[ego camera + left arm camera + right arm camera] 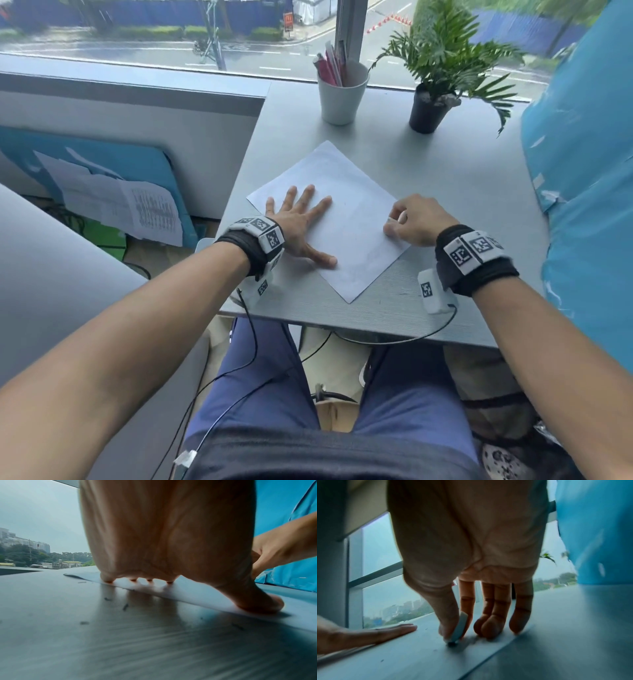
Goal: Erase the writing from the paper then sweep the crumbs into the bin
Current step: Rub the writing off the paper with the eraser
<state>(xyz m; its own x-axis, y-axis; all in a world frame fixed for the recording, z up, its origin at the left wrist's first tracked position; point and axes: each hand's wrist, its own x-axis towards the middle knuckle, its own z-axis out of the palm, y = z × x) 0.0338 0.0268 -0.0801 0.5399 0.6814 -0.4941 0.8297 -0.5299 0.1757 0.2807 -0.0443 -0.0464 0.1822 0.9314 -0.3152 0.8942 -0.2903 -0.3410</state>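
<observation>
A white sheet of paper lies turned like a diamond on the grey desk. My left hand lies flat on the sheet's left part, fingers spread and pressing it down; the left wrist view shows its fingertips on the paper's edge. My right hand pinches a small white eraser between thumb and forefinger, its dark lower tip touching the paper near the sheet's right corner. Dark eraser crumbs lie on the desk beside the sheet.
A white cup with pens and a potted plant in a black pot stand at the desk's far side by the window. A large blue plastic bag fills the right. Papers lean against a blue board on the floor, left.
</observation>
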